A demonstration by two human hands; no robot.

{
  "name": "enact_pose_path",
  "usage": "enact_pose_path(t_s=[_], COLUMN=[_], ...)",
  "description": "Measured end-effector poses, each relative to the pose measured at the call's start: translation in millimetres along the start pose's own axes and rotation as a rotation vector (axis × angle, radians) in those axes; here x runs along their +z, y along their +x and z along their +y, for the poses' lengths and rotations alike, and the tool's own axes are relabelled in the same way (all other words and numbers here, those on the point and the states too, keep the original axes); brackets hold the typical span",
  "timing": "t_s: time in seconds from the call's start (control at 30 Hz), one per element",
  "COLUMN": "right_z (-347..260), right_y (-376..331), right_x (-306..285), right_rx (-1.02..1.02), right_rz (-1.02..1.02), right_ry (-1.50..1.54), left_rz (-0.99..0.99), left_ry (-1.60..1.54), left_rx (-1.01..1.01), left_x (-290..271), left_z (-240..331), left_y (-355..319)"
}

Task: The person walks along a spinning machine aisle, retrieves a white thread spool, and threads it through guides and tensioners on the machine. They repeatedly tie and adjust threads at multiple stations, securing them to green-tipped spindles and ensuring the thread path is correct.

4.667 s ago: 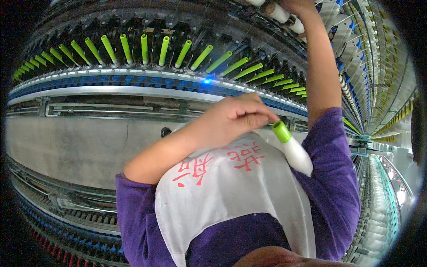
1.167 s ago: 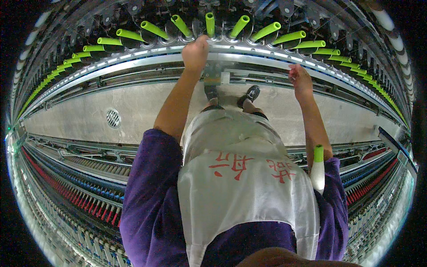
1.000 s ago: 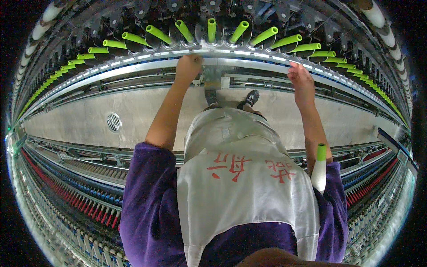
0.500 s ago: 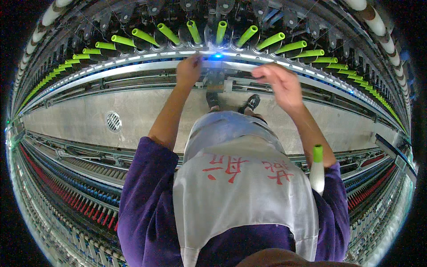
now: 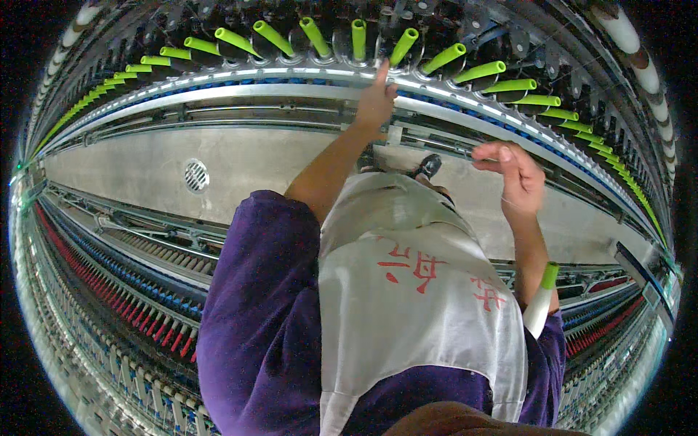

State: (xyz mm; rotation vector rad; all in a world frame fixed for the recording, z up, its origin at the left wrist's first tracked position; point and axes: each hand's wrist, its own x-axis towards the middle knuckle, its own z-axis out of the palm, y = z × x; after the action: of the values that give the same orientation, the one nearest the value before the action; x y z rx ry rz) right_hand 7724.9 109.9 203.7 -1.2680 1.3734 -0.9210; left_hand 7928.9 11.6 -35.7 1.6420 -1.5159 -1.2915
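A long row of lime-green spindle tubes (image 5: pixel 358 41) stands along the spinning frame in front of me. My left hand (image 5: pixel 376 100) reaches up to the frame's rail. Its index finger is stretched toward the foot of one green tube (image 5: pixel 404 48), the thumb apart and the other fingers bent. Whether the fingertip touches it, I cannot tell. My right hand (image 5: pixel 518 176) hovers nearer to me, over the walkway, fingers bent and thumb against them; anything pinched there is too small to see. A white yarn bobbin (image 5: pixel 537 311) with a green top sits between my right arm and the apron.
A pale metal rail (image 5: pixel 254 90) runs below the tubes. The walkway floor (image 5: pixel 116 163) has a round drain grate (image 5: pixel 196 175). Another machine with red bobbins (image 5: pixel 145 320) stands on the near side. White yarn rolls (image 5: pixel 616 29) hang along the upper right rim.
My left hand has moved right and up, its index finger now extended to a tube's foot. My right hand has drawn back from the rail, toward me and rightward. The blue light no longer shows.
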Motion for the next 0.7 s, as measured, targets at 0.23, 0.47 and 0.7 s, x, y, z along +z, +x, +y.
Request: enact_pose_path(t_s=[0.23,0.47,0.7], right_z=[6.5,53.2,-41.3], right_y=[22.6,30.7,53.6], right_x=[31.1,46.5,37.9], right_rx=[-0.011,-0.093,0.470], right_rz=[-0.120,-0.190,-0.560], right_ry=[-0.043,-0.423,0.750], left_rz=[0.062,0.060,0.030], left_ry=[-0.038,0.123,-0.026], left_rx=[0.054,0.045,0.138], left_x=[5.2,9.0,-15.7], left_z=[5.3,-0.3,10.5], left_y=[-1.9,3.0,-11.3])
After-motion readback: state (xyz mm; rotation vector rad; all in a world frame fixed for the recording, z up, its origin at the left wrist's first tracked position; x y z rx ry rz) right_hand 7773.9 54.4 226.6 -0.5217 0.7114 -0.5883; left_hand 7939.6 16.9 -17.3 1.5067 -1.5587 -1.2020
